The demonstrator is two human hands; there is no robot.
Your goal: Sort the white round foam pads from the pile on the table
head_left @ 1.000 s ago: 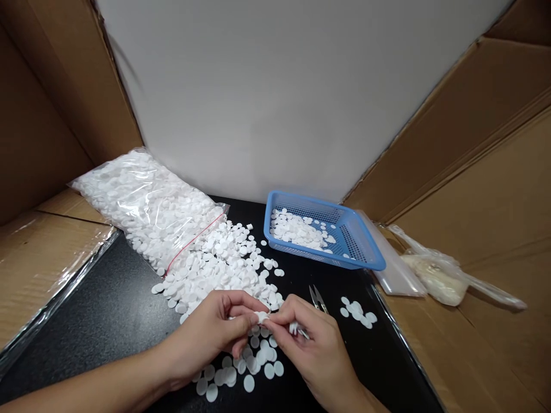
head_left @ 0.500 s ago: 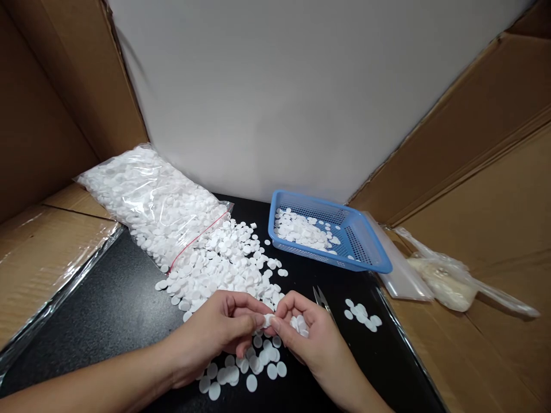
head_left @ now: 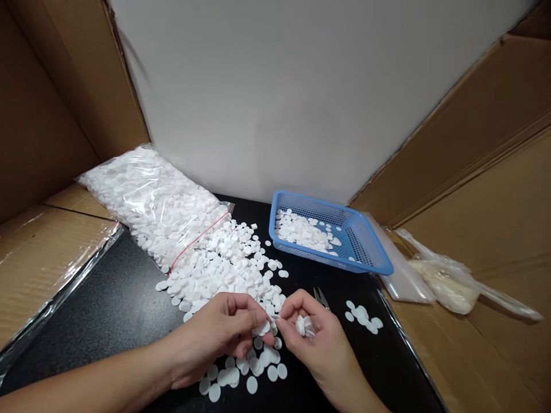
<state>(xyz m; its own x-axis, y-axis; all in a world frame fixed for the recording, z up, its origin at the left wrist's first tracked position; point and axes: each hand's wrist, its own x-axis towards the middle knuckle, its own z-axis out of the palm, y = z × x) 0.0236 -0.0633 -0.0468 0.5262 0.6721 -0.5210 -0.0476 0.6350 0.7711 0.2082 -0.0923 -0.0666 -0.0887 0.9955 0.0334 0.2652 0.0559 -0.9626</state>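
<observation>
My left hand point(head_left: 235, 324) pinches a white disc point(head_left: 262, 328) between thumb and fingers, over the front of a loose pile of white discs point(head_left: 228, 269). Close by on the right, my right hand point(head_left: 312, 330) is curled around several white discs point(head_left: 305, 327) in its palm, its thumb and index fingertip close together. Whether a disc sits between those fingertips I cannot tell. Scattered discs point(head_left: 252, 384) lie on the black table beneath my hands. Behind my right hand, small scissors or snips point(head_left: 320, 298) show only their metal blades.
A large clear zip bag point(head_left: 150, 201) full of white discs lies open at the left, spilling onto the table. The blue basket point(head_left: 331, 264) at the back right holds more discs. A small disc group point(head_left: 364, 316) and a plastic-wrapped bundle point(head_left: 447, 284) are on the right. Cardboard walls flank the table.
My hands have drawn slightly apart, the right one moving a little to the right. The disc in my left fingers now shows more of its face. Discs in my right palm have shifted.
</observation>
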